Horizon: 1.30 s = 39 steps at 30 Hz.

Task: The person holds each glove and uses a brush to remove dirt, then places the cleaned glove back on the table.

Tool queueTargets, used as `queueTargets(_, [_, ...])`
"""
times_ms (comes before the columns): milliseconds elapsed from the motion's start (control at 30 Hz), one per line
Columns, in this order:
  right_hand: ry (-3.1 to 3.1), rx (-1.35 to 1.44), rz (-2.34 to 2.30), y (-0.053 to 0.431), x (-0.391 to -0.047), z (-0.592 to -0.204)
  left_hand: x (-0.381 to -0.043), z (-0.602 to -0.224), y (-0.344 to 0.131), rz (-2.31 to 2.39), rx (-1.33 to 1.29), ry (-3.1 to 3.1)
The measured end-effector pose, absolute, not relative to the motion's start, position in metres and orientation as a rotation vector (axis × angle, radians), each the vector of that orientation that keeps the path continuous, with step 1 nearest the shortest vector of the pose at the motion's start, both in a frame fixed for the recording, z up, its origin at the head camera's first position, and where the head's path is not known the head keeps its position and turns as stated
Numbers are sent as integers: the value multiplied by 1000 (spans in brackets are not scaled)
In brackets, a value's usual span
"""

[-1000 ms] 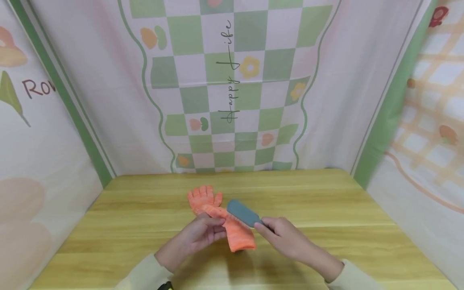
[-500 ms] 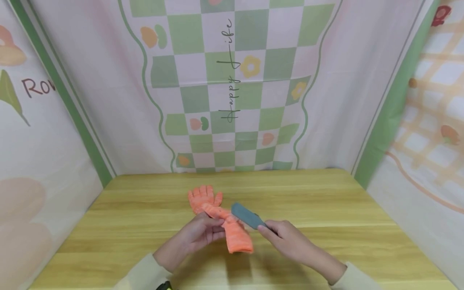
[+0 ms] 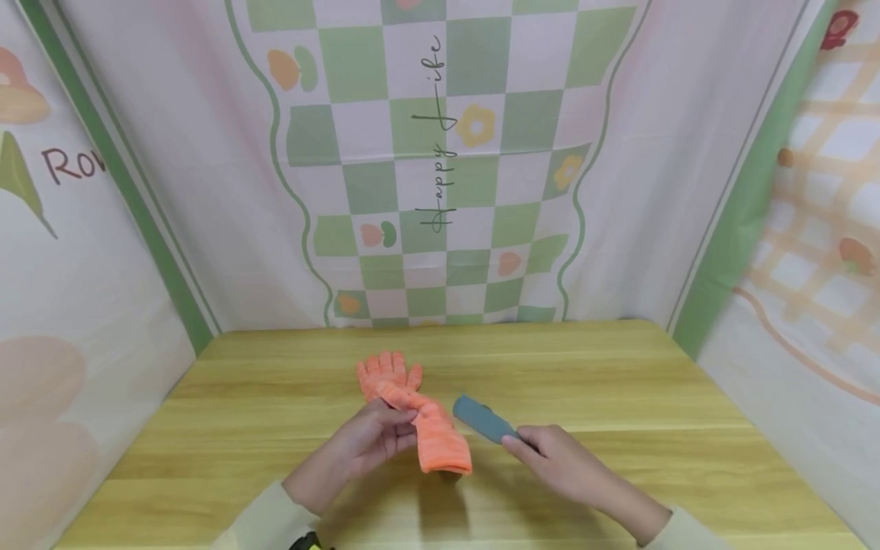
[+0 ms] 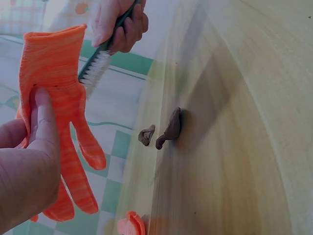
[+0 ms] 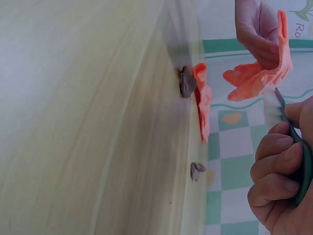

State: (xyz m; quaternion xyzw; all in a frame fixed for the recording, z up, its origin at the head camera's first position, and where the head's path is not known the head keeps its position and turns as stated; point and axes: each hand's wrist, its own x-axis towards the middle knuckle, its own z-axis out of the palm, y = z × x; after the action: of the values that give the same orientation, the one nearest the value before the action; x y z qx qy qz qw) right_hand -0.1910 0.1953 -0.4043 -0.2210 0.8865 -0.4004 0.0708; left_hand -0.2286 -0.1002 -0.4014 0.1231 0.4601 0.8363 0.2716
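Observation:
My left hand point(image 3: 374, 439) pinches an orange knitted glove point(image 3: 442, 439) in the air, its cuff towards me in the head view. In the left wrist view the fingers of this glove point(image 4: 54, 63) hang down, and small dark specks mark it below the cuff. My right hand point(image 3: 560, 462) grips the dark handle of a brush point(image 3: 483, 418) with a blue-grey back; its white bristles point(image 4: 98, 68) face the glove. A narrow gap separates brush and glove in the head view. A second orange glove point(image 3: 383, 372) lies flat on the table behind the held one.
Two dark brown lumps sit on the wooden table point(image 3: 619, 397): a larger lump point(image 4: 171, 128) and a smaller lump point(image 4: 146, 134), mostly hidden in the head view. Printed curtains point(image 3: 474, 183) enclose the table at the back and sides.
The brush was on the held glove's cuff; it has slid right and towards me, off the fabric. The held glove has shifted slightly left with my left hand. The lying glove stays put.

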Motion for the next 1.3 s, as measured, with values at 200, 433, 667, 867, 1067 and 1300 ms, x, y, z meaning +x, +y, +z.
queueTargets(200, [2738,-652,-1178,200,-193,-405,-230,-406,-101,2249,349,1209])
queueTargets(433, [2730,-654,-1282,195,-194,-393,-230,-409,-98,2252,301,1212])
queueTargets(667, [2695,-774,-1382,181,-193,-380,-230,-408,-95,2234,298,1212])
queueTargets(867, [2680,-834,-1341,171,-192,-383,-231,-405,-93,2208,336,1215])
queueTargets(1067, [2743,-813,-1254,170,-192,-390,-232,-405,-92,2193,342,1215])
queueTargets(1300, [2768,-807,-1216,177,-194,-395,-231,-406,-92,2206,285,1240])
